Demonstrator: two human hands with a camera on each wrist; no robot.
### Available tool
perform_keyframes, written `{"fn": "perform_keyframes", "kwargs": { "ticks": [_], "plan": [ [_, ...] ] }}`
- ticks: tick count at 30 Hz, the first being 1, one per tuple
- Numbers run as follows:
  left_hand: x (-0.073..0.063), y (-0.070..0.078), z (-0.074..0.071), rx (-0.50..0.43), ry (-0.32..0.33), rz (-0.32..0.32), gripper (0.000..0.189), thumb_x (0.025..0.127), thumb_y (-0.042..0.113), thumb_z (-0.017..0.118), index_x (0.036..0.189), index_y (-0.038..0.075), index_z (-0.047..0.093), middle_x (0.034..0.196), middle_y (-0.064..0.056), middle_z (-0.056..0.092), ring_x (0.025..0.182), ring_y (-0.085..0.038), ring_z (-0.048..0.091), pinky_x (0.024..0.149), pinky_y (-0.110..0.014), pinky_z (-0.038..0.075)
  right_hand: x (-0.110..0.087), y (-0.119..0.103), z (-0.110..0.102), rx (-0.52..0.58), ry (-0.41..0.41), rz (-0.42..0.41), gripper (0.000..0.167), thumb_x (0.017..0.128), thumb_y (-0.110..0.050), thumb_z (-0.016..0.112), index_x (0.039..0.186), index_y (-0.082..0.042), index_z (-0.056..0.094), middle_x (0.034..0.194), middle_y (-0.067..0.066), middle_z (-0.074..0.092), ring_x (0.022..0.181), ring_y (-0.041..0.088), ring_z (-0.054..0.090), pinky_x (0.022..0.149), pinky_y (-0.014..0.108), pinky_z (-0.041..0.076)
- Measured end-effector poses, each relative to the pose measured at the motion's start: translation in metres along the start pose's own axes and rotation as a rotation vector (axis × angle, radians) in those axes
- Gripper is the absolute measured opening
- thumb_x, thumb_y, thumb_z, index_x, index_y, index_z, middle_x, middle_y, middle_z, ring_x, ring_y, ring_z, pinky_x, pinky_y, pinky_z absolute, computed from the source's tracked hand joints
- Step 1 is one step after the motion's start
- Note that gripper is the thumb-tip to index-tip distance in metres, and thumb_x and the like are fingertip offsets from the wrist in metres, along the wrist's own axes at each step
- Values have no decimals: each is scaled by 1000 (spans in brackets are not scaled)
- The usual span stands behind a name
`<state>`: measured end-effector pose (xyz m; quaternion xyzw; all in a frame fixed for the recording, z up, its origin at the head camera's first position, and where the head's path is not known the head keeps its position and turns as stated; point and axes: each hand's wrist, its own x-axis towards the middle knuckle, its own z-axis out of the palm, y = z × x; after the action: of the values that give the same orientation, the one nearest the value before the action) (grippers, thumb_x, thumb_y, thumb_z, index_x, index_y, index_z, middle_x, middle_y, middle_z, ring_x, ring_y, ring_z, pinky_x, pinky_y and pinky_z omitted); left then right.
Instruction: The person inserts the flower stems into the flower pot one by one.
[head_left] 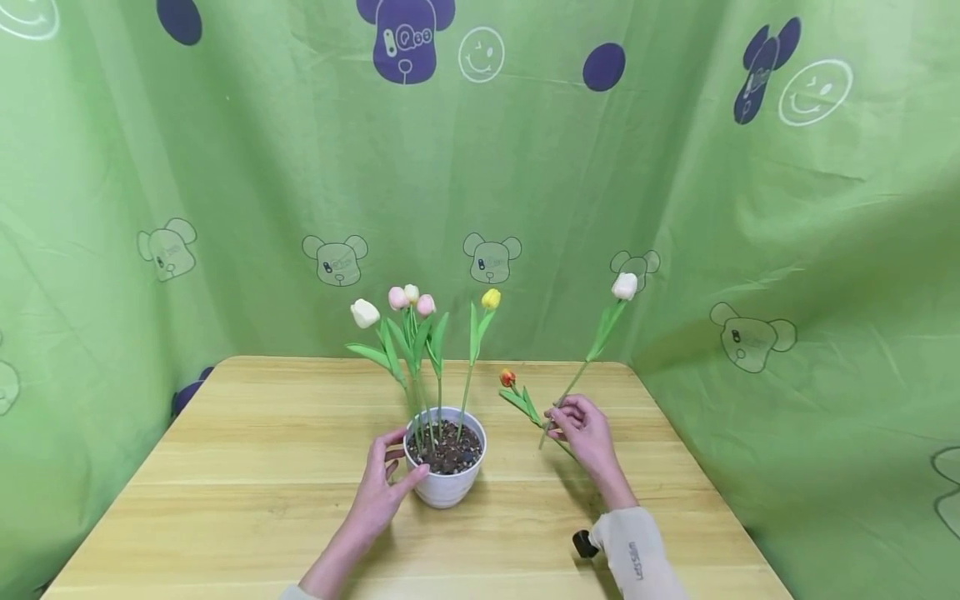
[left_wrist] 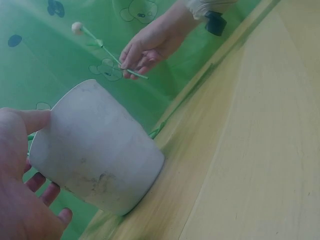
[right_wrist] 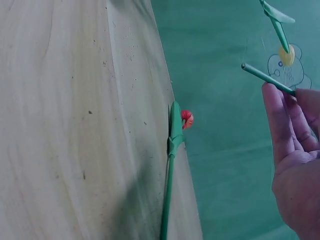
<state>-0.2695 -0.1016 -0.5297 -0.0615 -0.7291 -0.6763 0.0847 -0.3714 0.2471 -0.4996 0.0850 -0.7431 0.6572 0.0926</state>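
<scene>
A white flowerpot (head_left: 444, 490) stands upright on the table, filled with dark soil (head_left: 450, 458). Several artificial tulips rise from it, including a white one (head_left: 364, 313), pink ones (head_left: 426, 305) and a yellow one (head_left: 491, 299). My left hand (head_left: 381, 483) holds the pot at its left side, thumb on the near rim. To the pot's right, my right hand (head_left: 588, 435) pinches the stem of a pale pinkish-white tulip (head_left: 624, 287), its bloom up and its bare stem end (right_wrist: 255, 72) clear of the table. A red-orange tulip (head_left: 507, 378) lies on the table beyond that hand.
The wooden table (head_left: 300, 450) has a green patterned curtain (head_left: 525, 167) behind it and along both sides. A small black device (head_left: 584, 544) is on the right wrist, by the sleeve cuff.
</scene>
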Motion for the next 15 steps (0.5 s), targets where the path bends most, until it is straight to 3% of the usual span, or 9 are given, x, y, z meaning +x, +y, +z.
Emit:
{"fn": "perform_keyframes", "kwargs": {
  "ticks": [11, 15],
  "plan": [
    [0, 0, 0, 10, 1, 8, 72, 90, 25, 80, 150, 12, 41, 152, -15, 43, 134, -37, 47, 126, -64, 28, 0, -9, 13, -88, 8, -132, 13, 98, 4, 65, 109, 9, 61, 100, 34, 69, 83, 31, 76, 77, 37, 67],
    [0, -1, 0, 11, 4, 11, 71, 91, 25, 80, 150, 12, 41, 152, -15, 43, 134, -37, 48, 126, -64, 28, 0, -9, 16, -72, -3, -151, 16, 96, 4, 67, 111, 9, 62, 100, 38, 66, 79, 23, 75, 75, 36, 67]
  ]
}}
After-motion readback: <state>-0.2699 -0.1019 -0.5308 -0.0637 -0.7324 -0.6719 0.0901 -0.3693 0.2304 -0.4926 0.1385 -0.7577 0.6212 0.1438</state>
